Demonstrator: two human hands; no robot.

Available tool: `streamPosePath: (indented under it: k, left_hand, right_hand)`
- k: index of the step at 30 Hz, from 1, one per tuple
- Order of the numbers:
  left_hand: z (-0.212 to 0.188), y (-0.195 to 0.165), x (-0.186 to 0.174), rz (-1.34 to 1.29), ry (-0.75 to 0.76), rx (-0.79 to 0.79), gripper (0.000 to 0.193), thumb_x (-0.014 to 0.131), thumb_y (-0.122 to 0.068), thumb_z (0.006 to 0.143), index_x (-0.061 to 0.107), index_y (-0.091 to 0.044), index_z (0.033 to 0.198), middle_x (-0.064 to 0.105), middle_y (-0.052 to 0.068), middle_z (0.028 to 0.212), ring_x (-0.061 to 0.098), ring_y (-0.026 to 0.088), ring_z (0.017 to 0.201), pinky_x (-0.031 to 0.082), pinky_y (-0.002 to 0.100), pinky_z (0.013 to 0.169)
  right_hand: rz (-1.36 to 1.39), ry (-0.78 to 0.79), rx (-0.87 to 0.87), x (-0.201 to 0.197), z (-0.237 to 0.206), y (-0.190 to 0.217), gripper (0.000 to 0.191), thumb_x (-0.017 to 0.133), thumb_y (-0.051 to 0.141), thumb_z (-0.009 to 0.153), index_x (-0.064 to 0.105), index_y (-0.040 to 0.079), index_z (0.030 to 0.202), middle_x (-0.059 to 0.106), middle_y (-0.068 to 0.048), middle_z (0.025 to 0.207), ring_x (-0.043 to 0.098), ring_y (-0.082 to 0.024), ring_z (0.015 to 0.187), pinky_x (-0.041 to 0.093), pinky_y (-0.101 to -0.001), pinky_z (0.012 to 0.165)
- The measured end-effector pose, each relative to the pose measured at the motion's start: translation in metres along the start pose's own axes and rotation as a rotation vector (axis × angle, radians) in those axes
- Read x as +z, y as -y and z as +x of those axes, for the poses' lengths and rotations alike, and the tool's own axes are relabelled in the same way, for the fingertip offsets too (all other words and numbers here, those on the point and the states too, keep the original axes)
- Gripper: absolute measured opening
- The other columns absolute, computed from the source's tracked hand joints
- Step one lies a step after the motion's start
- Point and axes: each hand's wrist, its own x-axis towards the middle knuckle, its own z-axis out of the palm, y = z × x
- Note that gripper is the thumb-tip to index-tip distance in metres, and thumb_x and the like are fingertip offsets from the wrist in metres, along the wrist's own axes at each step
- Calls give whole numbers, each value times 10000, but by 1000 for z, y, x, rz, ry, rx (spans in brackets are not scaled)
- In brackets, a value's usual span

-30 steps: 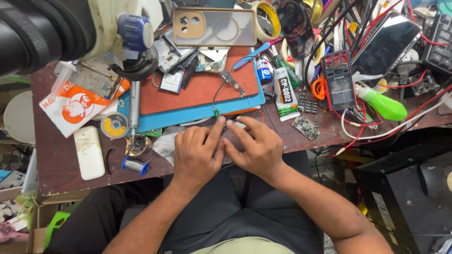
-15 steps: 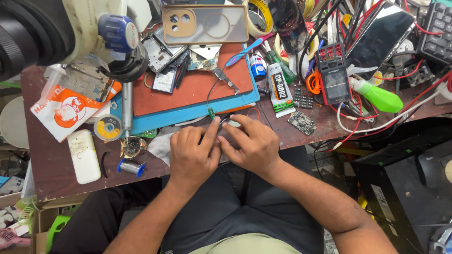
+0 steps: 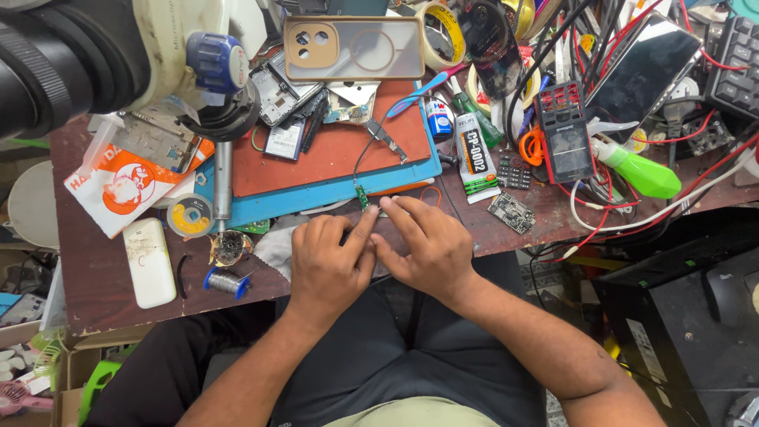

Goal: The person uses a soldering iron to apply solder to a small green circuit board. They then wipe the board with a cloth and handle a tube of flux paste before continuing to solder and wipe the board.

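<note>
Working at the near edge of the surface (image 3: 103, 269), both hands meet over a small green circuit board (image 3: 362, 195) that lies just beyond the fingertips, at the lower border of the blue mat (image 3: 316, 198). The board's long axis runs roughly away from the person, with a thin black wire (image 3: 365, 146) leading off its far end across the red mat (image 3: 332, 150). The left hand (image 3: 328, 265) has its forefinger stretched forward, tip touching or just beside the board's near end; the other fingers are curled under. The right hand (image 3: 423, 245) lies flat beside it, fingers extended and close together, tips resting just right of the board. Whether anything is pinched between the two hands cannot be told, the contact being hidden. Both hands are about equally near; the left forefinger is nearest. A white cloth (image 3: 277, 241) lies partly under the left hand, a solder spool (image 3: 225, 281) farther left
</note>
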Motion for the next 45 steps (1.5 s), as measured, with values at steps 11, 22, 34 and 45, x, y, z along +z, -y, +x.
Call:
streamPosePath:
  k: [11,22,34,45]
  left_hand:
    - [-3,2,2,-14,12,-11,556,754,-169,853,646,-109,1395,581,29,938,576,232,931,405,422,837]
    - [-4,1,5,-12,13,-7,610,752,-174,877,601,-22,1448,599,51,987,584,263,963,415,455,857]
    - [-9,4,5,-31,11,2,725,735,-171,888,454,-90,1551,545,22,902,568,239,913,417,442,838]
    - [-26,11,6,7,-167,-43,789,625,-285,1005,201,-225,1668,479,12,818,488,210,735,380,374,692]
  right_hand:
    - [8,36,23,2,-2,0,328,810,287,875,721,105,1133,703,-60,1138,692,-195,832,543,-335,704]
    - [29,49,12,0,-5,-3,300,818,281,883,695,140,1118,701,-52,1123,698,-213,846,545,-343,718]
    - [-19,70,5,1,-4,2,363,838,267,861,724,126,1175,727,-56,1104,703,-222,834,545,-361,683]
    - [-34,66,-125,15,-21,2,641,811,249,1045,425,51,1516,706,-110,1216,724,-253,980,604,-349,902]
